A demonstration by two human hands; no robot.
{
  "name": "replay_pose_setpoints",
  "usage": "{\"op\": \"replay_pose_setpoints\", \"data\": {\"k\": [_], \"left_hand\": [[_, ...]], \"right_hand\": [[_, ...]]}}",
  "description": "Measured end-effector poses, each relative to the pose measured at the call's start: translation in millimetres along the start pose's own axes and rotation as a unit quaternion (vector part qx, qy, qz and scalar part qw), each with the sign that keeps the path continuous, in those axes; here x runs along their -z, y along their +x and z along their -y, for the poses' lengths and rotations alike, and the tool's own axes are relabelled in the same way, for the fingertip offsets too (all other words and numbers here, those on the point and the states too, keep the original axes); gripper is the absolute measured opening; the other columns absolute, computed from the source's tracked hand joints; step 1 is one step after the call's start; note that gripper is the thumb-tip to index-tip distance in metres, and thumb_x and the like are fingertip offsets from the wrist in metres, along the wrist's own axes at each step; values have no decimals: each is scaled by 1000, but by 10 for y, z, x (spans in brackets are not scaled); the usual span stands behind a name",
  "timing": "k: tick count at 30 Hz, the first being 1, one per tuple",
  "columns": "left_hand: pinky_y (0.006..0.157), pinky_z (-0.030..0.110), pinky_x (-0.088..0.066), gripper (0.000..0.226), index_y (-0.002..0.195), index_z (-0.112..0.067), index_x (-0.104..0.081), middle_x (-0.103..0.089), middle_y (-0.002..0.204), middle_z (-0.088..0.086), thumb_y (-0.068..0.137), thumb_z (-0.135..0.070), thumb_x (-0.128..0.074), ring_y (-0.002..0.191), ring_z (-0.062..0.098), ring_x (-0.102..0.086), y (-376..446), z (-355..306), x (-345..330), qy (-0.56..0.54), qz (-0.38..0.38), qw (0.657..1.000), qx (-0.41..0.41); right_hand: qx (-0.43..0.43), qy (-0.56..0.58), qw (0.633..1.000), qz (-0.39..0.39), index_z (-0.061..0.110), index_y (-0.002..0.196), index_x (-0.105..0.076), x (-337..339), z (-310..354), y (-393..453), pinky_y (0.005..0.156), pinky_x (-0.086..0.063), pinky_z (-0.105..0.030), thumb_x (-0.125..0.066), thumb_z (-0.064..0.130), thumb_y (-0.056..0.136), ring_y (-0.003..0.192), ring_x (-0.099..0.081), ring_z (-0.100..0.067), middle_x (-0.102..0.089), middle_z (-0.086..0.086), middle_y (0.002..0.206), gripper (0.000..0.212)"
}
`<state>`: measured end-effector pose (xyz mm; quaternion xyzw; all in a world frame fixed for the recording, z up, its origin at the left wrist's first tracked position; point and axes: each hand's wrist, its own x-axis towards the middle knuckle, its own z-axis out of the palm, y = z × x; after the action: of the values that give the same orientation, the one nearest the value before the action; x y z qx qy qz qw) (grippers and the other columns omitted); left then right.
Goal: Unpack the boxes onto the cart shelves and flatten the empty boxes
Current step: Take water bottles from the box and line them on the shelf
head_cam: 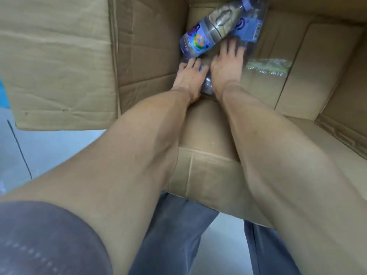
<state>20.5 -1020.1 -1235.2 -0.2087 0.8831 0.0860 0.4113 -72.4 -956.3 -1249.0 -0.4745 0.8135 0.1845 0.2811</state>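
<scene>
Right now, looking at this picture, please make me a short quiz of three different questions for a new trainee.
1. True or false: both hands reach inside the cardboard box.
2. What lies on top at the far end of the box? A) a blue-labelled plastic bottle B) a metal can C) a glass jar
3. Fill in: the strip on the box floor beside the right hand is clear ____.

Key: 1 true: the left hand is in there too. 2 A: the bottle. 3 tape.

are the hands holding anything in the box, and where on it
Both the left hand and right hand touch the lower bottle near its base; a closed grip cannot be told.
</scene>
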Motion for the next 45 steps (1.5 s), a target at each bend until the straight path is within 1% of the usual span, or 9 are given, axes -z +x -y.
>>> {"op": "replay_pose_setpoints", "data": {"k": [7, 13, 16, 20, 24, 29, 32, 39, 45], "left_hand": [[95, 44, -37, 64, 135, -15, -45, -43, 136, 15, 80, -30, -73, 126, 34, -39, -33, -49, -159, -17, -11, 998, 55], [96, 43, -38, 67, 135, -17, -45, -43, 135, 13, 76, -32, -73, 126, 32, -39, -21, -83, -160, -45, -6, 995, 87], [94, 41, -40, 60, 131, -15, -45, -45, 134, 12, 77, -24, -70, 125, 32, -42, -34, -148, -172, -70, -4, 992, 106], [94, 41, -40, 56, 129, -16, -45, -46, 132, 11, 78, -22, -69, 126, 31, -42, -41, -170, -138, -83, -2, 989, 121], [96, 43, -40, 58, 129, -17, -47, -47, 133, 10, 77, -25, -70, 127, 30, -43, -23, -167, -93, -88, 4, 987, 137], [97, 44, -40, 60, 131, -16, -47, -47, 134, 11, 77, -26, -70, 127, 30, -43, -17, -205, -91, -85, 6, 986, 146], [97, 44, -40, 61, 131, -16, -47, -48, 133, 11, 76, -27, -71, 126, 30, -43, 0, -220, -90, -86, 3, 985, 152], [94, 44, -40, 59, 129, -18, -49, -50, 130, 10, 75, -28, -70, 124, 31, -44, -16, -228, -112, -84, -6, 983, 162], [92, 37, -45, 53, 125, -25, -59, -58, 124, 5, 76, -40, -69, 119, 27, -50, -116, -265, 94, -172, -25, 961, 216]], "right_hand": [[-268, 223, 933, -90, 9, 124, -64, -103, -153, -7, 107, -25, -60, -37, 17, 96, 144, -25, -44, -27, -22, 157, 40], [-313, 492, 801, -133, 17, 158, 3, -445, -532, -266, 116, -17, -61, -31, 4, 95, 147, -10, -46, 19, -14, 162, 74], [-477, 388, 785, -82, 35, 156, -19, -375, -547, -160, 97, -46, -40, -30, 8, 99, 123, -47, -35, -2, -28, 161, 64], [-489, 411, 768, -34, 35, 157, -13, -322, -445, -241, 87, -47, -35, -49, 30, 92, 98, -63, -28, -38, -20, 135, 75], [-469, 347, 811, -30, 22, 156, -21, -400, -454, -332, 89, -37, -40, -46, 23, 94, 101, -63, -29, -59, -13, 120, 67], [-431, 249, 859, -122, 8, 120, -59, -376, -614, -301, 93, -28, -48, -4, 12, 85, 124, -46, -36, -52, -20, 131, 66], [-364, 246, 893, -92, 7, 126, -52, -487, -658, -315, 111, -20, -52, -11, 8, 94, 142, -30, -36, -43, -25, 144, 51], [-322, 279, 905, -15, 7, 126, -53, -516, -488, -390, 94, -31, -44, -45, 12, 95, 117, -46, -33, -52, -16, 122, 32], [-326, 335, 884, 7, 12, 141, -39, -398, -558, -598, 102, -30, -41, -70, 38, 84, 120, -51, -30, -53, -13, 130, 70]]}}
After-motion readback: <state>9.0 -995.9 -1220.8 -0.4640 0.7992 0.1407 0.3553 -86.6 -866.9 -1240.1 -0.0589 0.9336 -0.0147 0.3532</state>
